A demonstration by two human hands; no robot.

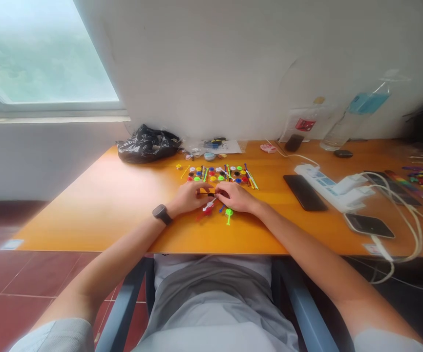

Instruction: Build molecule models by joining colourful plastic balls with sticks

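My left hand (188, 198), with a black watch on its wrist, is closed in a pinch above the table. Between its fingers and those of my right hand (238, 196) is a small black plastic piece (210, 194) with a thin stem. My right hand is closed too, its fingertips at the right end of that piece; they partly hide it. Just below lie a white arrow-shaped piece, a red piece (208, 210), a blue arrow-shaped piece (222, 209) and a green piece (229, 215). Beyond my hands are rows of colourful round pieces (219, 170) and thin sticks.
A black plastic bag (147, 144) sits at the back left of the wooden table (87, 210). To the right are a dark phone (304, 192), a white power strip (319, 182) with cables and another phone (369, 225). Bottles (358, 115) stand by the wall.
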